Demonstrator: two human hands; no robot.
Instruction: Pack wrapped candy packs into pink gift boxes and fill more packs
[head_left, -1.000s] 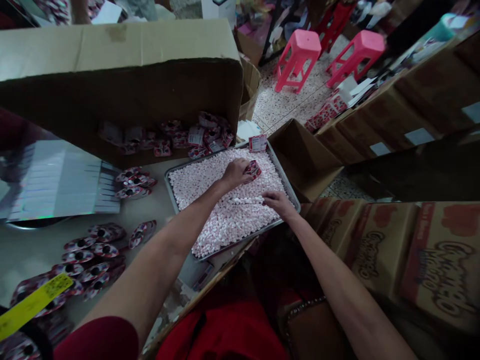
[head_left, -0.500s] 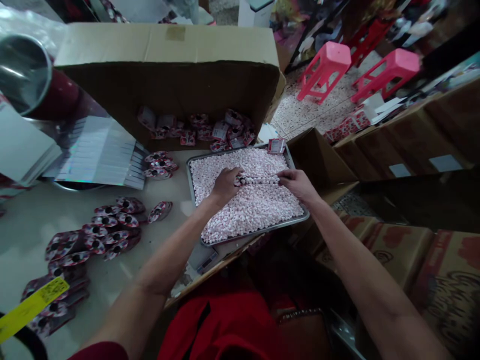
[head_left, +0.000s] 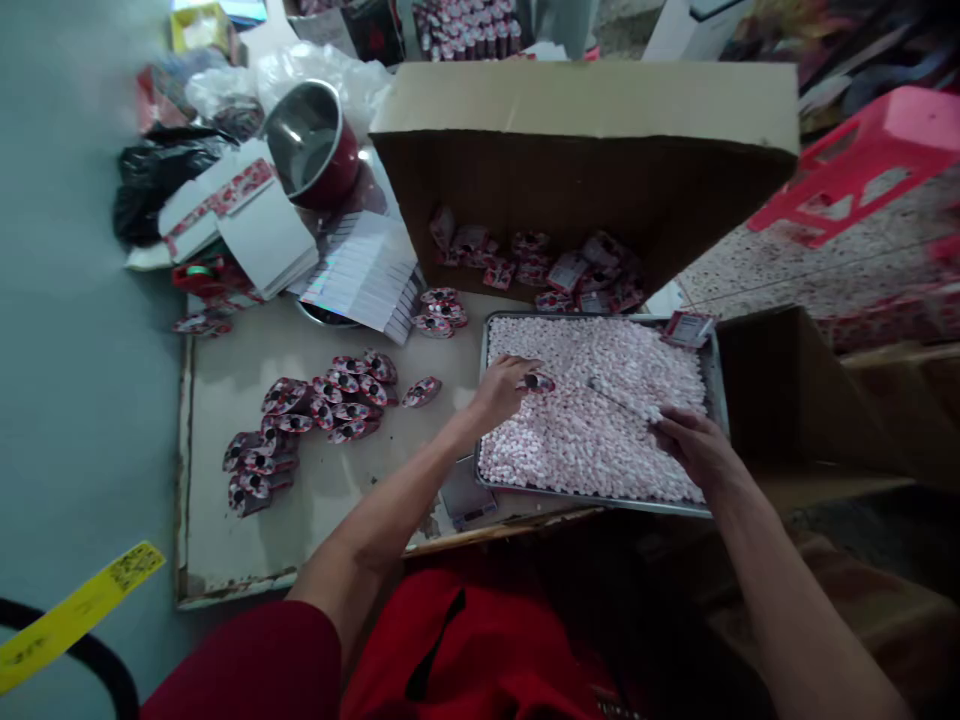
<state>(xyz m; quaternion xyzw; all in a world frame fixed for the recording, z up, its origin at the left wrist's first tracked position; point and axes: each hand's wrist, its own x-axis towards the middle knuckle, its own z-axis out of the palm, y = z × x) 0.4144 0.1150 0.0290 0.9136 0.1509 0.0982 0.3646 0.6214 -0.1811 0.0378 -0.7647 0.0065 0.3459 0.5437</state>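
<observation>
A metal tray heaped with small pink and white pellets lies on the board. My left hand rests at the tray's left edge, fingers closed on a small red and white box. My right hand lies on the pellets near the tray's front right, closed on the end of a thin white stick that slants across the heap. Another small box sits on the tray's far right corner.
Several folded red and white boxes lie left of the tray. A big open carton with more boxes stands behind it. A steel pot, flat card stacks, a pink stool and brown cartons surround the board.
The view has swung left. My left hand has moved to the tray's left edge with the small box. My right hand has drawn back toward the tray's front right with the stick.
</observation>
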